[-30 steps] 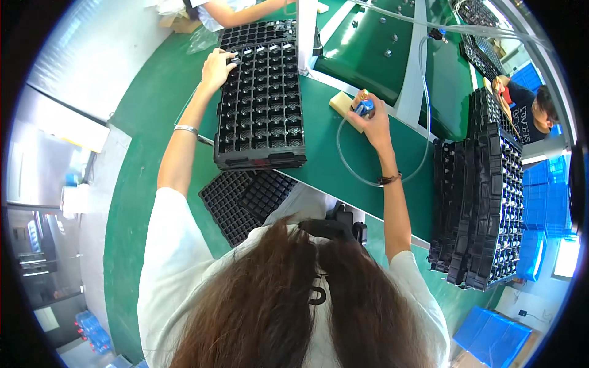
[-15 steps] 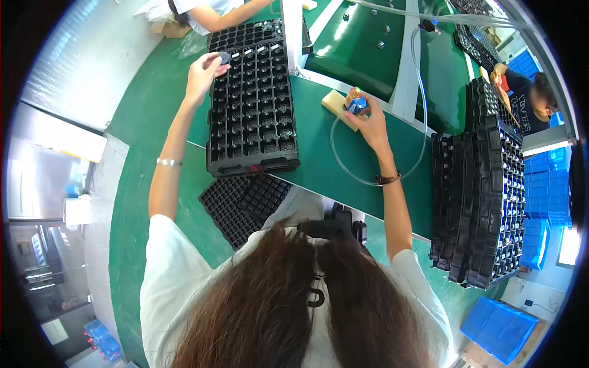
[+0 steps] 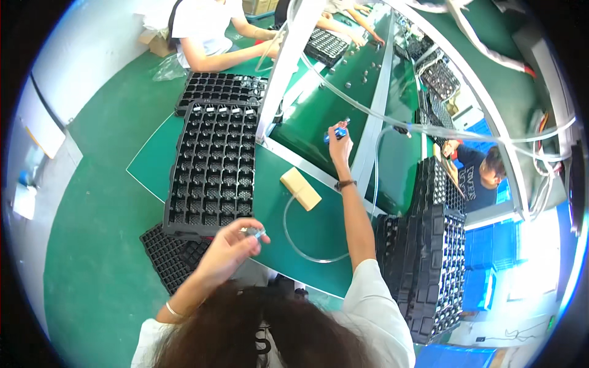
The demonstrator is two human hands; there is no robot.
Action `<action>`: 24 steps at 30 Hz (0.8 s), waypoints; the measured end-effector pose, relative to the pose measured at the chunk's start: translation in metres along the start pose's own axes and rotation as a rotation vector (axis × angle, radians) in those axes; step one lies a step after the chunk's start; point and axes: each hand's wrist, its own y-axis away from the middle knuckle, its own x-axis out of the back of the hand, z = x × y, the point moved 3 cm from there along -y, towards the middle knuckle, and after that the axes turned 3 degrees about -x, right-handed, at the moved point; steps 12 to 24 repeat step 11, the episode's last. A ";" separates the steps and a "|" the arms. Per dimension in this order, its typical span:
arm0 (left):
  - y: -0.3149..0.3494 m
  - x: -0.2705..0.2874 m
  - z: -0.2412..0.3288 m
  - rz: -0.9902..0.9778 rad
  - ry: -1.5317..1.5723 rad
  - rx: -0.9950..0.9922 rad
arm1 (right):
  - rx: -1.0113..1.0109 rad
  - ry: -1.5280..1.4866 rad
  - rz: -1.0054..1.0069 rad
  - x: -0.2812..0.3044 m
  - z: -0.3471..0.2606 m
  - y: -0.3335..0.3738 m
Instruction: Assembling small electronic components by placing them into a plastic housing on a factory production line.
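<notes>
My left hand (image 3: 228, 248) is at the near right corner of a black compartment tray (image 3: 215, 156). Its fingers close around a small shiny piece (image 3: 253, 232), mostly hidden by them. Over the green conveyor belt (image 3: 319, 110) reaches my right hand (image 3: 341, 147), wrapped round a small blue tool (image 3: 335, 134) with a metal tip. Small pale parts sit in the tray's far row. Between my hands, a pale yellow block (image 3: 300, 189) lies on the green table (image 3: 270, 168), beside a looping clear tube (image 3: 300, 251).
Stacked black trays (image 3: 423, 270) stand at the right. Another black tray (image 3: 221, 88) lies beyond mine. A white metal post (image 3: 279, 80) rises beside the belt, and clear tubing (image 3: 392, 119) crosses above it. Co-workers sit at the far left and right.
My left hand has come from the tray's far left to its near right corner; the dark round piece no longer shows. My right hand has carried the blue tool from beside the block over the belt.
</notes>
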 end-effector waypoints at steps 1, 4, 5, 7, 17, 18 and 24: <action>0.003 -0.003 -0.009 0.015 0.059 0.050 | 0.046 -0.002 0.055 -0.003 0.008 -0.015; 0.016 -0.011 -0.021 0.045 0.110 0.156 | 0.079 0.106 0.131 -0.010 0.032 -0.045; 0.017 -0.011 -0.023 0.007 0.117 0.168 | 0.059 0.129 0.150 -0.010 0.041 -0.049; 0.022 -0.008 -0.027 0.033 0.154 0.156 | -0.030 0.246 0.115 -0.017 0.048 -0.046; 0.026 0.008 -0.035 0.050 0.181 0.148 | 0.043 0.152 0.145 -0.019 0.053 -0.046; 0.026 0.008 -0.035 0.050 0.181 0.148 | 0.043 0.152 0.145 -0.019 0.053 -0.046; 0.026 0.008 -0.035 0.050 0.181 0.148 | 0.043 0.152 0.145 -0.019 0.053 -0.046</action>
